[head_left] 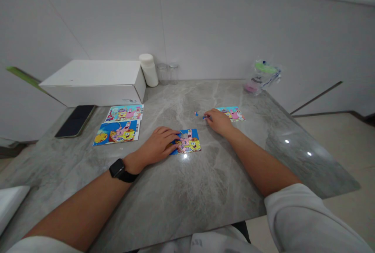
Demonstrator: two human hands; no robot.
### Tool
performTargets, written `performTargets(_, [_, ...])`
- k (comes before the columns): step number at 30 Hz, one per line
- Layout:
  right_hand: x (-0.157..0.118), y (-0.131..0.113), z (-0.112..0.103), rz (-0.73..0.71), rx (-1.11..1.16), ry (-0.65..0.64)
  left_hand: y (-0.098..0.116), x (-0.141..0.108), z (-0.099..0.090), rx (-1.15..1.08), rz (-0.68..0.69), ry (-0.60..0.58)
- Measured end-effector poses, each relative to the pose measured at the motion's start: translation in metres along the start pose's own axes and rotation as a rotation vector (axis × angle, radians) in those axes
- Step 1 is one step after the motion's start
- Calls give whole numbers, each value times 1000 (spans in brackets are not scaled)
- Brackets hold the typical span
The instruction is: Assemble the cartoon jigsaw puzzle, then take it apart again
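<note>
A blue cartoon puzzle (190,142) lies flat near the middle of the table. My left hand (159,143) rests over its left part, palm down, with the fingers apart and holding nothing. Beyond and to the right, my right hand (218,122) pinches a small blue puzzle piece (204,117) at the tabletop. Another small loose piece (196,114) lies just left of those fingertips. Partly behind my right hand is a second cartoon puzzle (236,114). At the left, two printed cartoon cards, one blue (117,132) and one light (125,113), lie one behind the other.
A black phone (75,121) lies beside a white box (96,83) at the left. Behind stand a white bottle (149,70) and two clear jars (168,74). A clear plastic bag (262,78) sits at the back right of the grey table (187,190).
</note>
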State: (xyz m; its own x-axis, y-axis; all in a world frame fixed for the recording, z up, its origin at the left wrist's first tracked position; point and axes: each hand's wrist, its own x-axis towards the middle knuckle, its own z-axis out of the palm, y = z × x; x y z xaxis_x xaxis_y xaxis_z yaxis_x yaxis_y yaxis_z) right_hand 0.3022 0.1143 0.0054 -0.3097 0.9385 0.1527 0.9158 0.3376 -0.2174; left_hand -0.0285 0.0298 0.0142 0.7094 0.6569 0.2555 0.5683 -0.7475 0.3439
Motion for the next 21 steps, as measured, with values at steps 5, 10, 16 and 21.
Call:
performTargets(5, [2, 2, 1, 20, 28, -38, -1, 0, 0, 19, -1, 12])
performTargets(10, [6, 5, 3, 21, 112, -116, -1, -1, 0, 16, 6, 16])
performTargets(16, [-1, -15, -9, 0, 307, -143, 0, 0, 0, -4, 23, 13])
performTargets(21, [-3, -46, -40, -17, 532, -129, 2, 0, -1, -20, 27, 5])
